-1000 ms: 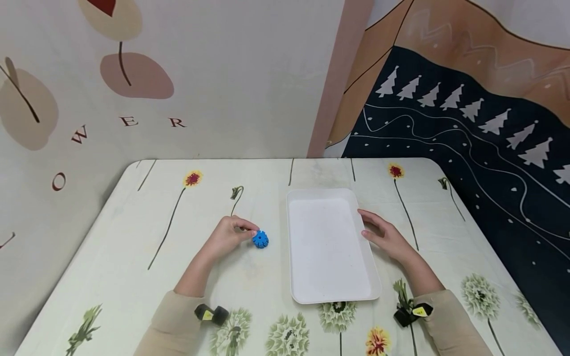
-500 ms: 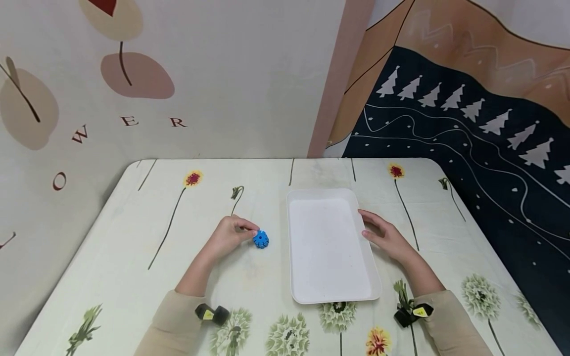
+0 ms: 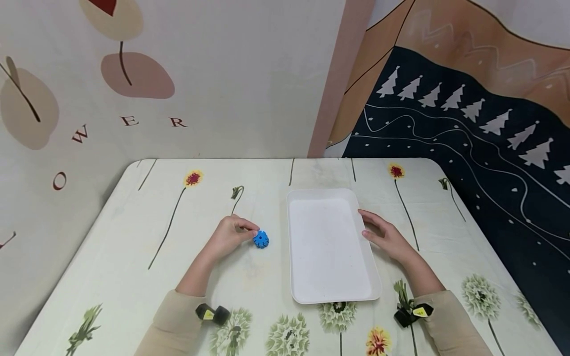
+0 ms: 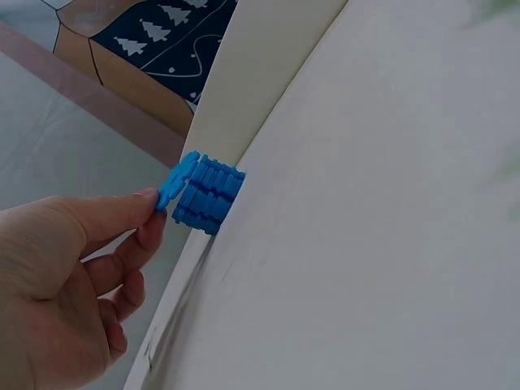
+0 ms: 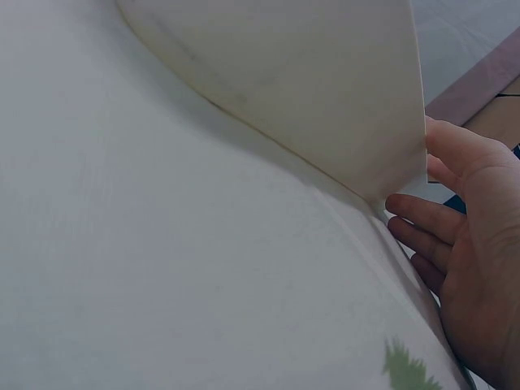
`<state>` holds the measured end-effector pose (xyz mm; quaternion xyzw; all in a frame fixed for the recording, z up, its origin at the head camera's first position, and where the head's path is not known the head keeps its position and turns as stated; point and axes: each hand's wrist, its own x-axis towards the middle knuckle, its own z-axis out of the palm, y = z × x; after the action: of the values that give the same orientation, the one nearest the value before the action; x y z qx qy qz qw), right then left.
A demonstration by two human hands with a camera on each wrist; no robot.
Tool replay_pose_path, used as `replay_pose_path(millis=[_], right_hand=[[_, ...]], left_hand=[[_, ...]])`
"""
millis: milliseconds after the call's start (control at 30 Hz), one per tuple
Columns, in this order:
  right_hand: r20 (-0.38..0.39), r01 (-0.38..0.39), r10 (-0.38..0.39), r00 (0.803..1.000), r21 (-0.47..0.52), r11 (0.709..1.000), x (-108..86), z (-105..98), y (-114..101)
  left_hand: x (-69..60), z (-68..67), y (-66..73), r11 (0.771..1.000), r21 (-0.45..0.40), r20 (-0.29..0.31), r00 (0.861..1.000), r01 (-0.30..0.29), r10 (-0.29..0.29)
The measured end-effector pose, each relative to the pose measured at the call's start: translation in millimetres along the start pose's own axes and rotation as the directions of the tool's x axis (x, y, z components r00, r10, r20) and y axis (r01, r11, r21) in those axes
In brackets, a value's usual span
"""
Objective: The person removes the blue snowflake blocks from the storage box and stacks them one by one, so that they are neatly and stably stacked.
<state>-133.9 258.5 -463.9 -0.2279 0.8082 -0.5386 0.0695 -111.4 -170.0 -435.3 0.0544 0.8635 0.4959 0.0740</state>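
My left hand pinches a blue notched disc between thumb and index finger. In the left wrist view, this disc tilts against the top of a short stack of like blue discs standing on the table. From the head view the discs overlap into one blue round shape, left of the white tray. My right hand rests at the tray's right side, its fingertips against the outer wall. The right wrist view has its fingers fairly straight beside the tray's side wall.
A cloth with printed flowers covers the table. Behind it rises a pale wall with painted shapes and letters. To the right, dark fabric with white trees borders the table. A black wrist camera sits at the left sleeve.
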Motion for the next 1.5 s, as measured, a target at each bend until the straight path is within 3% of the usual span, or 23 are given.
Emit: replay_pose_path(millis=[1200, 1500], right_hand=[[0.001, -0.004, 0.004, 1.0, -0.02, 1.0, 3.5, 1, 1], [0.012, -0.04, 0.041, 0.999, -0.033, 0.999, 1.6, -3, -4]], left_hand=[[0.0, -0.2, -4.8, 1.0, 0.017, -0.013, 1.0, -0.002, 0.002], [-1.3, -11.3, -1.2, 0.995, 0.103, -0.017, 1.0, -0.02, 0.022]])
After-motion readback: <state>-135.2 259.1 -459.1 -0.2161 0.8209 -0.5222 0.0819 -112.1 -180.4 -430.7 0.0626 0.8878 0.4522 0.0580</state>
